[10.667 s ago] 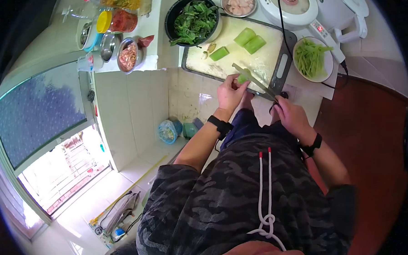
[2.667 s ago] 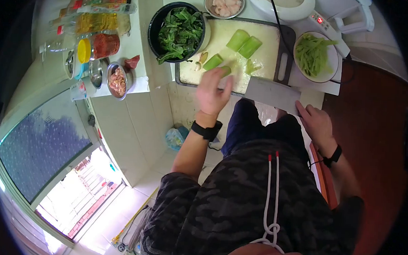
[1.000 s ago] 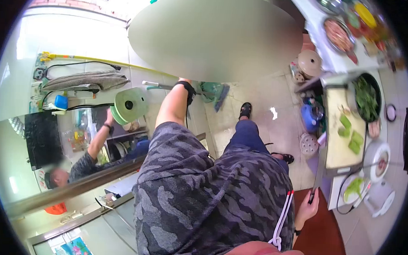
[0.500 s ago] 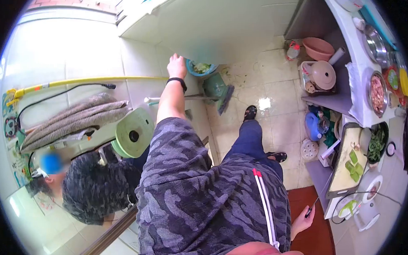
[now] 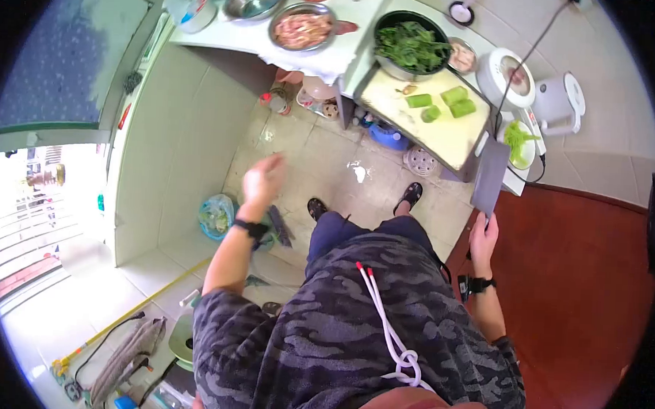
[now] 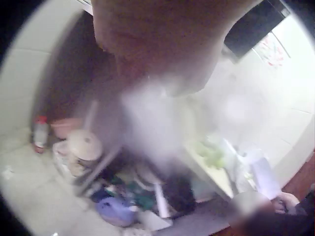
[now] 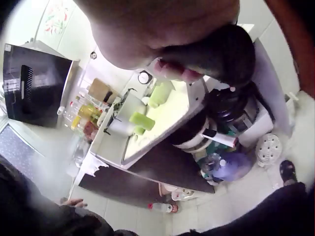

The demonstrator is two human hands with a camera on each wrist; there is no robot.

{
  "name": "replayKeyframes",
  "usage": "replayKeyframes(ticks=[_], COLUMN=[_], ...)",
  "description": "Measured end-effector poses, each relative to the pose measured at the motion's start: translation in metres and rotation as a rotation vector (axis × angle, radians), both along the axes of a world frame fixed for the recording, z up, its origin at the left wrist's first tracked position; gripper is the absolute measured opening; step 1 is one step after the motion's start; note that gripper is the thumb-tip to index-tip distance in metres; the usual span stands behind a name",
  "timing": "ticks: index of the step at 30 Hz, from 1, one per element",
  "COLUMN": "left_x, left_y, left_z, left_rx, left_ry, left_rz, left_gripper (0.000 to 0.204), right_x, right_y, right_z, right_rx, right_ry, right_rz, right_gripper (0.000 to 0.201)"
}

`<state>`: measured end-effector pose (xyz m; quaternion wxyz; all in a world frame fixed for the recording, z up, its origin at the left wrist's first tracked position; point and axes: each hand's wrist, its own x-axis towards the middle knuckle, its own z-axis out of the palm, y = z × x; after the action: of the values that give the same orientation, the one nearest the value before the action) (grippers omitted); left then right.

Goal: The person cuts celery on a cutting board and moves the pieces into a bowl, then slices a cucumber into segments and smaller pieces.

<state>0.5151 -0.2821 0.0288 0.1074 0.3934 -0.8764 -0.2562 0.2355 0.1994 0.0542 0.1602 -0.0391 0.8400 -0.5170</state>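
In the head view my left hand [image 5: 263, 181] is over the tiled floor, fingers loose and holding nothing. My right hand [image 5: 484, 240] grips the handle of a cleaver [image 5: 491, 176], whose broad blade points toward the counter beside the cutting board [image 5: 390, 105]. On that board lie several thick, pale green stem chunks [image 5: 460, 101], with small garlic-like pieces near its far edge. The right wrist view shows the green chunks [image 7: 141, 121] again, below the hand. A large part of the left wrist view is blurred.
Behind the board stand a pot of leafy greens [image 5: 411, 46] and a bowl of pale meat [image 5: 462, 57]. A plate of green strips [image 5: 519, 143] is at right. A bowl of pink meat [image 5: 302, 29] stands on the left counter. A blue-lined bin [image 5: 216, 218] is on the floor.
My left hand was stretched out by the blue-lined bin and has drawn back from it. The body has turned back toward the counter. The right hand has kept its hold on the cleaver.
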Motion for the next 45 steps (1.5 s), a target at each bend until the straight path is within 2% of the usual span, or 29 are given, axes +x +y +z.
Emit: replayKeyframes(ticks=[1, 3, 4, 6, 7, 9, 10, 11, 14, 17, 18, 19, 22, 26, 28, 29, 31, 35, 37, 38, 40, 42, 44, 45], left_x=[-0.057, -0.162, -0.206, -0.28, -0.305, -0.34, -0.354, -0.357, -0.37, -0.404, -0.416, -0.427, -0.446, -0.44, -0.434, -0.432, -0.434, -0.443, -0.449, -0.451, -0.456, -0.453, -0.448, -0.443], left_y=[0.03, 0.086, 0.109, 0.147, 0.157, 0.167, 0.165, 0.166, 0.167, 0.152, 0.145, 0.138, 0.129, 0.145, 0.159, 0.167, 0.183, 0.204, 0.208, 0.209, 0.213, 0.216, 0.219, 0.219], left_z=[0.011, 0.035, 0.04, 0.038, 0.032, 0.009, 0.002, -0.006, 0.019, 0.021, 0.019, 0.011, 0.003, 0.014, 0.02, 0.015, 0.002, -0.001, -0.01, -0.013, -0.019, -0.019, -0.013, -0.012], left_rx=[0.071, 0.129, 0.089, -0.145, -0.156, -0.258, -0.245, -0.249, -0.257, -0.382, -0.419, -0.417, -0.45, -0.48, -0.403, -0.413, -0.306, -0.283, -0.231, -0.212, -0.166, -0.118, 0.077, 0.078], left_ry=[0.159, 0.218, 0.204, 0.101, 0.086, -0.117, -0.285, -0.297, 0.127, 0.089, -0.048, -0.046, -0.318, -0.279, 0.015, 0.09, 0.055, -0.049, -0.191, -0.228, -0.25, -0.276, -0.255, -0.257], left_rz=[-0.132, -0.277, -0.363, -0.421, -0.43, -0.501, -0.499, -0.497, -0.453, -0.486, -0.515, -0.52, -0.572, -0.488, -0.565, -0.608, -0.567, -0.525, -0.625, -0.605, -0.548, -0.489, -0.318, -0.316], left_gripper=[0.029, 0.038, 0.051, 0.059, 0.059, 0.055, 0.042, 0.042, 0.029, 0.031, 0.031, 0.031, 0.033, 0.032, 0.029, 0.026, 0.028, 0.036, 0.046, 0.05, 0.05, 0.049, 0.044, 0.044], right_x=[-0.018, -0.057, -0.074, -0.102, -0.111, -0.13, -0.137, -0.142, -0.15, -0.157, -0.159, -0.162, -0.171, -0.177, -0.181, -0.183, -0.185, -0.184, -0.182, -0.181, -0.178, -0.176, -0.177, -0.177], right_y=[0.004, 0.001, 0.002, 0.003, 0.007, 0.015, 0.02, 0.028, 0.041, 0.058, 0.06, 0.061, 0.062, 0.063, 0.06, 0.057, 0.054, 0.048, 0.047, 0.047, 0.047, 0.047, 0.048, 0.049], right_z=[-0.005, -0.003, 0.003, 0.014, 0.012, 0.009, 0.004, 0.002, 0.008, 0.007, 0.011, 0.014, 0.025, 0.023, 0.023, 0.024, 0.027, 0.026, 0.025, 0.023, 0.021, 0.021, 0.018, 0.013], right_rx=[-0.018, 0.1, 0.079, 0.113, 0.096, 0.134, 0.141, 0.132, 0.158, 0.194, 0.153, 0.114, 0.158, 0.146, 0.121, 0.119, 0.13, 0.106, 0.078, 0.082, 0.082, 0.093, 0.1, 0.094], right_ry=[-0.015, 0.109, 0.094, -0.007, -0.019, 0.053, 0.107, 0.098, 0.093, 0.022, 0.008, -0.004, 0.026, 0.053, 0.028, 0.029, -0.023, -0.001, -0.016, -0.017, 0.077, 0.061, 0.049, 0.04], right_rz=[-0.005, 0.11, 0.105, 0.226, 0.219, 0.314, 0.332, 0.336, 0.345, 0.412, 0.411, 0.409, 0.429, 0.395, 0.35, 0.352, 0.336, 0.333, 0.314, 0.317, 0.308, 0.317, 0.329, 0.327], right_gripper=[0.023, 0.025, 0.025, 0.026, 0.026, 0.027, 0.028, 0.028, 0.03, 0.033, 0.034, 0.035, 0.034, 0.032, 0.031, 0.031, 0.03, 0.029, 0.029, 0.029, 0.029, 0.029, 0.029, 0.029])
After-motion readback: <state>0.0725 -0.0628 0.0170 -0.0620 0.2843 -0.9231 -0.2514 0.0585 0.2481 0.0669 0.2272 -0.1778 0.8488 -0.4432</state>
